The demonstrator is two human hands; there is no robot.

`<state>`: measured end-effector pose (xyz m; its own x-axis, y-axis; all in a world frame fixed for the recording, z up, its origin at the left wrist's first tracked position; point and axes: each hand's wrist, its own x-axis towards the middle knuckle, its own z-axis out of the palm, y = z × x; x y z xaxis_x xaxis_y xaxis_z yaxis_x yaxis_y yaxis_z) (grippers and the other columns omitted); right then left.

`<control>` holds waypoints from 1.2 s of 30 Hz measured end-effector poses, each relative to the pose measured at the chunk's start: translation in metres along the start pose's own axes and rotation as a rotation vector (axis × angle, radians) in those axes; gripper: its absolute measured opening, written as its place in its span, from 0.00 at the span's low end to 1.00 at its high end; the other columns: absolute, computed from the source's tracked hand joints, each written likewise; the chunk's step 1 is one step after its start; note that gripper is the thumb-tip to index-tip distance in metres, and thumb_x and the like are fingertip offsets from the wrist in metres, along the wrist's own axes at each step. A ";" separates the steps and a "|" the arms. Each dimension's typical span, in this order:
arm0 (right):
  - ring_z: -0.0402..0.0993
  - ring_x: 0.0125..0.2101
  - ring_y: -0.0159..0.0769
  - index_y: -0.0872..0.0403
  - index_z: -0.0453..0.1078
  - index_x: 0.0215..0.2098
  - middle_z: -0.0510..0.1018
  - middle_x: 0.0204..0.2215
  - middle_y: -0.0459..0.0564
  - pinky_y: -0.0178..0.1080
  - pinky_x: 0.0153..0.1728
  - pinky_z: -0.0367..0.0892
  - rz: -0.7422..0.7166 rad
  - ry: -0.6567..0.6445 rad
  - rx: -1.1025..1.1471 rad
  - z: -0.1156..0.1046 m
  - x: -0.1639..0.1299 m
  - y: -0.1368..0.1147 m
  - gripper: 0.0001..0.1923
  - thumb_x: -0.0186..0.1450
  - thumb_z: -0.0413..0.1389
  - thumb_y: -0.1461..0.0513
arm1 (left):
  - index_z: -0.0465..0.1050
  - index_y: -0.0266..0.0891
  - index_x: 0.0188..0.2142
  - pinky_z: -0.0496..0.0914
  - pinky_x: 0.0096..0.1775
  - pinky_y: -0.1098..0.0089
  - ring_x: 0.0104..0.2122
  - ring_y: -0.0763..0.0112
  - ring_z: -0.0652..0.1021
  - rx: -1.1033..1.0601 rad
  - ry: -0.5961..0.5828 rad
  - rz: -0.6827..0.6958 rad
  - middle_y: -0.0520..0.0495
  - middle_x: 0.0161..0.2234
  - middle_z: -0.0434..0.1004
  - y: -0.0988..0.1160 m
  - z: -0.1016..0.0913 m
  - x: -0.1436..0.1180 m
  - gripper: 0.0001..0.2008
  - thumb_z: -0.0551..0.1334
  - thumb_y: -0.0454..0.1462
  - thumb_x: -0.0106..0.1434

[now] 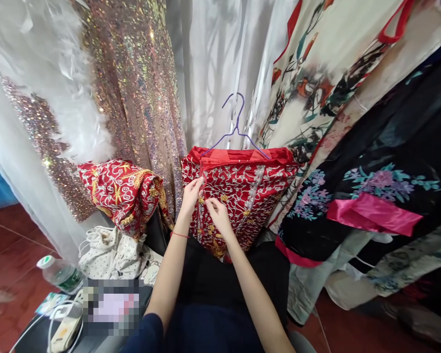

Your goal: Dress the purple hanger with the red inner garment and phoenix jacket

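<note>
Nearest, at the lower left, a power strip [66, 329] with white cable lay on a dark tabletop [36, 338], a bottle [61, 272] on its side just beyond it, and a spotted white cloth [110, 252] heaped behind. Both bare forearms reached forward over a dark lap. The left hand [193, 192], a red string at its wrist, pinched the front edge of the red garment [242, 196] between thumb and fingertips; the right hand [218, 215], just below and beside it, had its fingers drawn together on the embroidery, seemingly pinching something too small to tell. The garment hung folded over a purple hanger [235, 128], straight ahead at the middle. It looked soft yet fairly heavy with gold and silver thread, which could snag, so the plain red border seemed the safer hold. A second red piece [123, 193] sat to its left. Farther back hung a sequin dress [132, 83], white feathers [73, 98] and floral robes [367, 186].
</note>
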<state>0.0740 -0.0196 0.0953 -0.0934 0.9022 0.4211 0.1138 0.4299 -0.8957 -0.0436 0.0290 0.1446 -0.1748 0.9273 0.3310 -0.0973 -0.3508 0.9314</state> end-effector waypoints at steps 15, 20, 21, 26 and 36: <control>0.75 0.21 0.28 0.54 0.69 0.33 0.81 0.30 0.47 0.32 0.28 0.69 -0.075 -0.024 -0.066 0.010 0.095 -0.067 0.19 0.70 0.48 0.49 | 0.64 0.39 0.40 0.68 0.36 0.74 0.32 0.75 0.75 0.042 0.362 0.395 0.49 0.34 0.71 -0.004 0.004 -0.021 0.19 0.57 0.54 0.68; 0.76 0.29 0.33 0.53 0.73 0.29 0.81 0.28 0.46 0.32 0.33 0.65 -0.092 -0.129 -0.384 0.007 0.094 -0.058 0.18 0.70 0.50 0.52 | 0.65 0.39 0.39 0.64 0.30 0.76 0.26 0.78 0.70 0.074 0.251 0.375 0.54 0.27 0.67 -0.004 -0.003 -0.023 0.19 0.59 0.53 0.67; 0.76 0.31 0.34 0.53 0.74 0.29 0.81 0.27 0.46 0.33 0.35 0.64 -0.099 -0.159 -0.419 0.005 0.092 -0.057 0.18 0.70 0.51 0.53 | 0.65 0.39 0.39 0.63 0.29 0.77 0.24 0.79 0.68 0.083 0.236 0.372 0.56 0.26 0.65 -0.006 -0.004 -0.023 0.19 0.60 0.53 0.66; 0.77 0.34 0.39 0.53 0.74 0.28 0.82 0.29 0.51 0.36 0.36 0.63 -0.045 -0.269 -0.552 0.000 0.085 -0.055 0.23 0.72 0.46 0.51 | 0.65 0.39 0.38 0.62 0.28 0.77 0.23 0.80 0.67 0.050 0.201 0.309 0.56 0.25 0.67 -0.015 -0.008 -0.027 0.19 0.60 0.53 0.66; 0.77 0.41 0.39 0.50 0.67 0.41 0.80 0.40 0.50 0.37 0.39 0.65 -0.159 -0.164 -0.623 -0.003 0.080 -0.065 0.17 0.75 0.42 0.51 | 0.71 0.37 0.44 0.72 0.48 0.69 0.44 0.68 0.79 0.064 0.023 0.342 0.43 0.43 0.79 -0.012 -0.007 -0.029 0.16 0.61 0.48 0.67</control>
<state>0.0619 0.0244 0.1873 -0.3004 0.8299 0.4701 0.6321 0.5423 -0.5536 -0.0439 0.0049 0.1231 -0.2084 0.7543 0.6226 0.0320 -0.6309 0.7752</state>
